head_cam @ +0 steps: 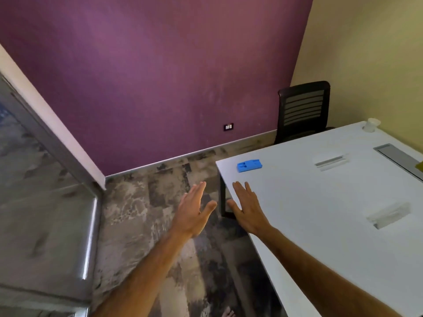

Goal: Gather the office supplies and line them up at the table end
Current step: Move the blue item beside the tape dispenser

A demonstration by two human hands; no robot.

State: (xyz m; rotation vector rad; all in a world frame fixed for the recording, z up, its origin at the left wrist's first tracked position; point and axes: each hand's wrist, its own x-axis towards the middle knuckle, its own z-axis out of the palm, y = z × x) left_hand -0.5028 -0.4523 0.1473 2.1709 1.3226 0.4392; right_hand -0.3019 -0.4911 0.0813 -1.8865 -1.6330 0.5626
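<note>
Near the desk's far left corner sits the blue stapler [249, 165], a blocky plastic thing with squared ends, lying flat and close to the edge. I judge it already stands where the line-up belongs, at the desk end, so it marks the start of the row. Nothing else lies beside it; the other supplies I can make out are few, and only a yellow sliver [420, 167] shows at the frame's right edge, too cropped to name.

My right hand [246, 208] hovers over the desk's [320, 225] left edge just short of the stapler, palm down, fingers [238, 191] straight and slightly spread, holding nothing. My left hand [194, 211] floats beside it off the desk, over the floor, fingers together and straight, thumb out, likewise empty. I read both as free and ready to fetch the next item.

The desk top is smooth, matt white laminate with sharp square corners. Two rectangular cable cut-outs [332, 161] break its surface, and a long grey metal cable tray lid [398, 160] runs toward the right. A white paper cup [370, 125] stands upright at the far corner, well apart from the stapler. Behind the desk a black mesh-backed office chair [303, 110] is pushed in against the purple wall [148, 76]. Grey mottled carpet [148, 213] covers the floor.
</note>
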